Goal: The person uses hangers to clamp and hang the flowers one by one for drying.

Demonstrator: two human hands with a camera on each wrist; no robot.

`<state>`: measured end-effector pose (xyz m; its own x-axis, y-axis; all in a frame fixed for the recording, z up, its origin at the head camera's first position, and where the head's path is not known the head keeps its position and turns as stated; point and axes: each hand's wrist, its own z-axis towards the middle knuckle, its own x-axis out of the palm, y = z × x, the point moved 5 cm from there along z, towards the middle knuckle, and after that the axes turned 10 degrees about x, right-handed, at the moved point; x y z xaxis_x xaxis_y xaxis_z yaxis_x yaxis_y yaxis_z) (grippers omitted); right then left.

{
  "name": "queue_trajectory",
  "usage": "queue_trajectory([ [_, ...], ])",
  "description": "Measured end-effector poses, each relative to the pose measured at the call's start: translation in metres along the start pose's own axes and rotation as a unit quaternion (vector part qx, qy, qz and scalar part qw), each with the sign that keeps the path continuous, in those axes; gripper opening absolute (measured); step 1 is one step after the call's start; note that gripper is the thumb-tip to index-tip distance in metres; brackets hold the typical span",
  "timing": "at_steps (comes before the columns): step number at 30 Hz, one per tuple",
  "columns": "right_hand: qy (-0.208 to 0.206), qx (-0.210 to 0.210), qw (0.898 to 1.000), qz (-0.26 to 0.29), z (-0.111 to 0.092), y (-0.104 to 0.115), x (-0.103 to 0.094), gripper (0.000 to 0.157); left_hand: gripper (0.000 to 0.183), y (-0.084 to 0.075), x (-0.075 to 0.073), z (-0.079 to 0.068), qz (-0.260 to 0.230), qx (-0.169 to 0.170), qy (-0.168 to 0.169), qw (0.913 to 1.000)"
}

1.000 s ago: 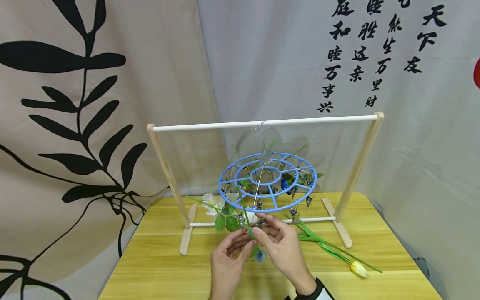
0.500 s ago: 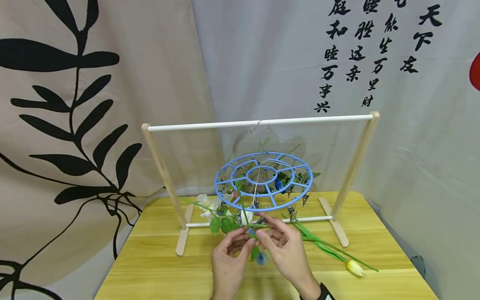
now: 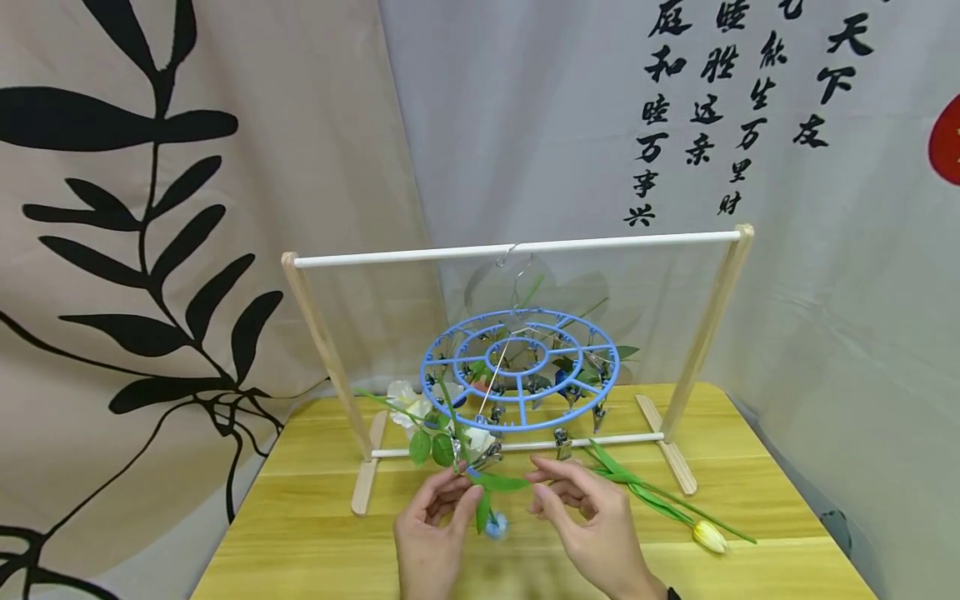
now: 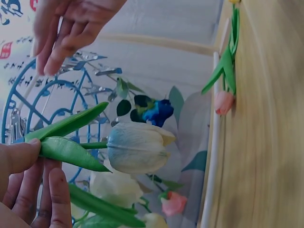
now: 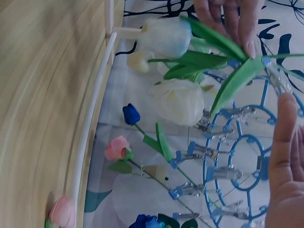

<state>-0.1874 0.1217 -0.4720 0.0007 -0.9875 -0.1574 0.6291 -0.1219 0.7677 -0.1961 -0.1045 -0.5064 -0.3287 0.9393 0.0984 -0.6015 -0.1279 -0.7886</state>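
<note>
My left hand (image 3: 438,525) pinches the green stem of a white-and-blue tulip (image 4: 137,148) at the base of its leaves. In the head view the bloom hangs downward below the front rim of a round blue clip hanger (image 3: 520,427). Metal clips (image 5: 280,85) dangle from the hanger, one right by the pinched stem. My right hand (image 3: 592,521) is apart from the stem, to its right, fingers loosely bent and holding nothing. White blooms (image 5: 179,102) and a blue tulip (image 5: 131,114) hang from the hanger.
A wooden stand with a white top bar (image 3: 420,253) carries the hanger over the wooden table (image 3: 300,533). On the table at right lies a yellow tulip (image 3: 708,536) with long green leaves. A pink tulip (image 4: 223,102) lies near the lower bar.
My right hand has come away from the stem and moved right. My left hand, with the tulip, has shifted left, and the hanger has swung slightly left too.
</note>
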Motion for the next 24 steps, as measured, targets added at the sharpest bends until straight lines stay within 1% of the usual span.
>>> queue_trajectory([
  [2,-0.005,-0.031,1.0,0.004,-0.002,-0.001,-0.005,0.044,0.028,-0.001,-0.004,0.002,0.008,0.0,-0.004,1.0],
  [7,-0.018,-0.063,0.998,0.006,-0.005,-0.007,-0.017,0.046,0.028,-0.003,-0.014,0.005,0.034,-0.018,-0.008,0.9992],
  [12,-0.036,-0.048,0.998,-0.009,-0.009,-0.014,-0.029,0.043,0.03,-0.007,-0.021,0.008,0.044,-0.032,-0.016,0.9984],
  [16,-0.042,-0.026,0.999,-0.014,-0.012,-0.021,-0.036,0.039,0.029,-0.008,-0.027,0.009,0.045,-0.028,-0.024,0.9983],
  [24,-0.053,0.013,0.998,-0.044,-0.016,-0.028,-0.041,0.031,0.03,-0.005,-0.042,0.013,0.057,-0.016,-0.044,0.9973],
])
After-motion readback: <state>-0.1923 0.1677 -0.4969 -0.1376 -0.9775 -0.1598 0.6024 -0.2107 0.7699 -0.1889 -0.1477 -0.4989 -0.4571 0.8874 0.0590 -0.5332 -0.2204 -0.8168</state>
